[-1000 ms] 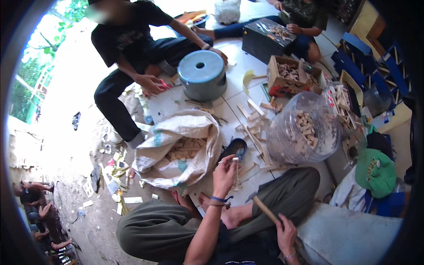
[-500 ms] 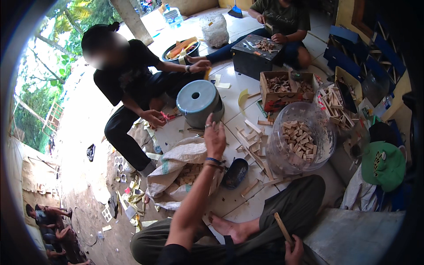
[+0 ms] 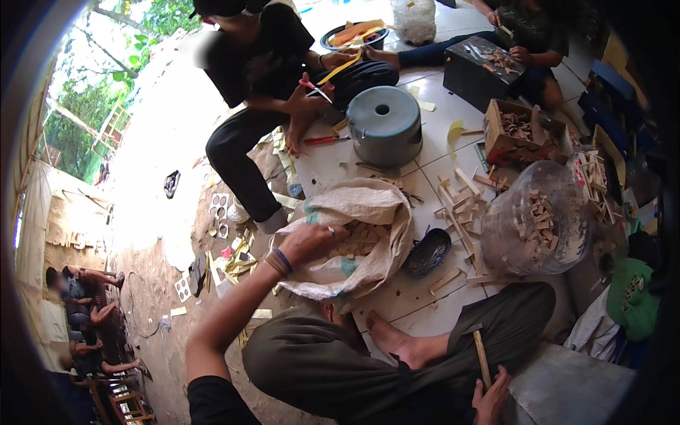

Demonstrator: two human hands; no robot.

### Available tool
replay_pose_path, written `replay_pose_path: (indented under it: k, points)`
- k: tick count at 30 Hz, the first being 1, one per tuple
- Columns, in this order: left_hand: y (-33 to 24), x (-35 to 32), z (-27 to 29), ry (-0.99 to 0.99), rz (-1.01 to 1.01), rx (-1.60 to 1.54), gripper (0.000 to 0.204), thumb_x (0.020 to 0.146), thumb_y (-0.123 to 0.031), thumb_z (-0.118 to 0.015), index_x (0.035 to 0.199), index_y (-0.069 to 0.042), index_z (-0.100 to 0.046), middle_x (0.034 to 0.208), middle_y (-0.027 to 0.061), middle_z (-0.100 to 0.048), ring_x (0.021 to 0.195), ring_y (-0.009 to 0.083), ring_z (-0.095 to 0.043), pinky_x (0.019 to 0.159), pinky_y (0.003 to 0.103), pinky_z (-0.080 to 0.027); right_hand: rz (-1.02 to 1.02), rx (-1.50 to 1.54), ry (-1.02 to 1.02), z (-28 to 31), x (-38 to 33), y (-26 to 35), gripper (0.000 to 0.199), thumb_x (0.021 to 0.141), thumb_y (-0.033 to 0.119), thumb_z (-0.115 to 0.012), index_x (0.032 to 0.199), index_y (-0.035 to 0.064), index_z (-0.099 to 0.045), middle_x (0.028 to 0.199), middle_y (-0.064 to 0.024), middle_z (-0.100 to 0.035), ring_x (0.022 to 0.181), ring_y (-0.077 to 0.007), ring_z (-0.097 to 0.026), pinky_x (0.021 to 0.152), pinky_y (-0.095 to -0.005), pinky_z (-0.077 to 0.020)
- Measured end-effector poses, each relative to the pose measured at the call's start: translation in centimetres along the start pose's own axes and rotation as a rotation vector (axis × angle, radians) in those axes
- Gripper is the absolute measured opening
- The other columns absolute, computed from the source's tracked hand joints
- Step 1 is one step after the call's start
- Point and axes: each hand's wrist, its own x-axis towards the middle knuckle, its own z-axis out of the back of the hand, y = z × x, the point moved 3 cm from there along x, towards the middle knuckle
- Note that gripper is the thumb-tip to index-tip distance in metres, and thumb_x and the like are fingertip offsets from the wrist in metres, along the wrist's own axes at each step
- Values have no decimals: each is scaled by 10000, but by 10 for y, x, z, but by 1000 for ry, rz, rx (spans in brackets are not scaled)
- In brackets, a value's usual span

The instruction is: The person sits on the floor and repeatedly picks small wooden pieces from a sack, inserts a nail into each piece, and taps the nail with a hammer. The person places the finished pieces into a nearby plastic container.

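Observation:
My left hand (image 3: 315, 243) is over the mouth of a white woven sack (image 3: 368, 195), at the small wooden blocks (image 3: 361, 239) inside. Its fingertips point down and are partly hidden, so I cannot make out whether they grip a block. Low on the right, my right hand (image 3: 491, 395) is wrapped round the wooden handle of a hammer (image 3: 482, 355). The hammer's small metal head points up, over my right leg. Just right of the sack lies a dark blue oval tray (image 3: 429, 253) with small dark contents.
Ahead stands an upturned grey pot (image 3: 384, 127). A clear plastic tub (image 3: 506, 237) of blocks and a carton (image 3: 496, 117) of wood pieces are to the right, near loose wooden strips (image 3: 453, 212). One co-worker (image 3: 265, 57) holds scissors and a yellow strip; another sits at a dark box (image 3: 467, 74).
My left hand has moved from beside the pot down and back to the sack. The hammer stays in my right hand, its head now showing. The co-worker has raised the scissors to the yellow strip.

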Motion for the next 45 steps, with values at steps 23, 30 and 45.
replay_pose_path:
  k: [23, 30, 45]
  points:
    - [4, 18, -131, -377, 370, -820, 209, 962, -133, -743, 1145, -34, -757, 939, 178, -765, 855, 317, -753, 770, 404, -576, 783, 124, 183, -43, 146, 264, 342, 992, 220, -702, 1306, 90, -667, 1128, -125, -683, 1021, -350, -681, 881, -415, -533]
    - [28, 7, -112, -493, 482, -859, 219, 1016, -121, -710, 1217, -35, -720, 1000, 168, -769, 881, 291, -749, 770, 375, -563, 715, 518, 453, -25, 247, 365, 255, 1033, 231, -673, 1219, 60, -709, 1049, -125, -735, 919, -236, -728, 812, -346, -556]
    - [67, 56, -62, -232, 73, -693, 196, 1000, -145, -664, 1177, -66, -687, 957, 177, -728, 823, 380, -710, 742, 452, -544, 764, -475, 699, -50, 217, 321, 430, 975, 456, -698, 858, 51, -786, 758, -203, -713, 776, -440, -700, 698, -510, -553]
